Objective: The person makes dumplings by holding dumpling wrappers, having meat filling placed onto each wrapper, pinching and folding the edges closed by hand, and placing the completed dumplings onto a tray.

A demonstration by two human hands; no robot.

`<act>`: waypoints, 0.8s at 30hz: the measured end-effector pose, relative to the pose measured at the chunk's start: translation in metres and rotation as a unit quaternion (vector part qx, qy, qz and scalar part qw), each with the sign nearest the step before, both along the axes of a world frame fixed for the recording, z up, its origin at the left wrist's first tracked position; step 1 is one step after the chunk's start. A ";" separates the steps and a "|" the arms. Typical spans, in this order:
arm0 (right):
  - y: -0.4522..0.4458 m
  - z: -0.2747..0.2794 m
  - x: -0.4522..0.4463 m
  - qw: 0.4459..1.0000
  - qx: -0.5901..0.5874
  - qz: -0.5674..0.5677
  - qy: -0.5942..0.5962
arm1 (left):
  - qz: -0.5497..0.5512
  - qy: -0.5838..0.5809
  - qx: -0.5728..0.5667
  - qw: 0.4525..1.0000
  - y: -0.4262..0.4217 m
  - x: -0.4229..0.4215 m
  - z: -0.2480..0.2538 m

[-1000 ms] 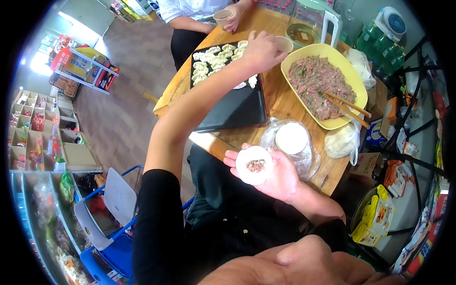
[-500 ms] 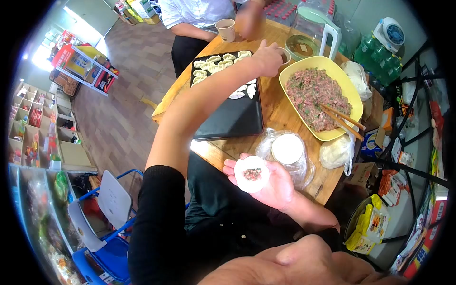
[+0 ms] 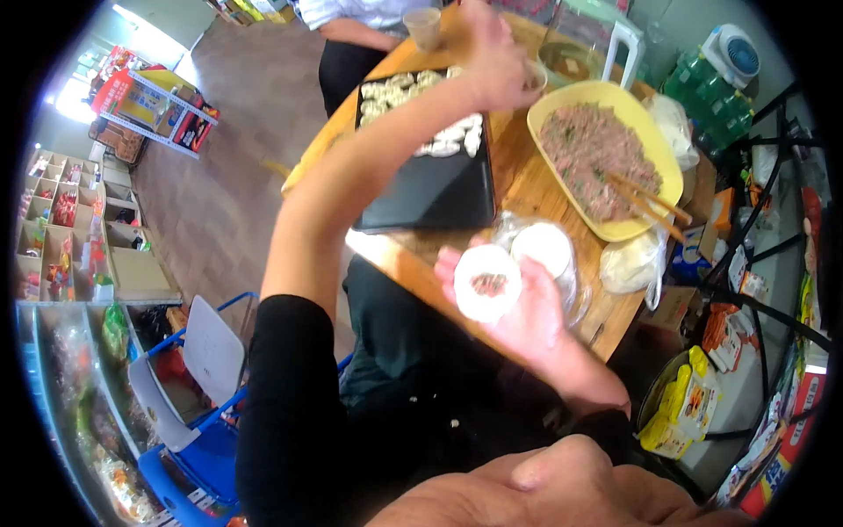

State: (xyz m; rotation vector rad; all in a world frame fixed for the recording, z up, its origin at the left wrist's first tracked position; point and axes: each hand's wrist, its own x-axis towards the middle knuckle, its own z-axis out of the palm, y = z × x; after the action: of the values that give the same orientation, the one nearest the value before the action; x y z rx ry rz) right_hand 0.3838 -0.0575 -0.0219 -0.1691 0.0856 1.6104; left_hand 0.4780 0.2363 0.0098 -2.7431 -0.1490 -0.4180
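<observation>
My right hand (image 3: 536,321) is palm up, cradling a round white dumpling wrapper (image 3: 479,263) with a small dab of meat filling (image 3: 488,284) at its middle. My left arm stretches across the table. At its end my left hand (image 3: 499,68) is beside a small cup (image 3: 533,79), its fingers smeared by motion. Beneath that arm lies a black tray (image 3: 430,198) with several rows of folded dumplings (image 3: 452,136). A stack of wrappers (image 3: 542,249) sits in clear plastic just behind my right hand. The yellow bowl (image 3: 672,176) holds minced filling (image 3: 597,149) and chopsticks (image 3: 645,198).
A person (image 3: 360,26) sits across the wooden table (image 3: 514,176), near a paper cup (image 3: 423,31). A clear pitcher (image 3: 571,53) stands at the back. A bag of dough (image 3: 632,263) lies at the right edge. Blue folding chairs (image 3: 202,448) stand at left.
My left hand has lifted up and back from the small cup. My right hand with the wrapper appears slightly higher and further right. The whole view has shifted a little.
</observation>
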 end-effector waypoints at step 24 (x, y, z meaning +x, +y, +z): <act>0.005 -0.019 0.001 0.995 -0.033 -0.025 -0.087 | -0.141 -0.120 -0.198 0.963 -0.127 -0.239 -0.027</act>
State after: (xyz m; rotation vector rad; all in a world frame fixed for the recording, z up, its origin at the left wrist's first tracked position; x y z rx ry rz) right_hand 0.3846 -0.0527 -0.0411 -0.3548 0.0098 1.5367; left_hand 0.2390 0.1094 -0.0175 -3.1074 0.1129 -0.8876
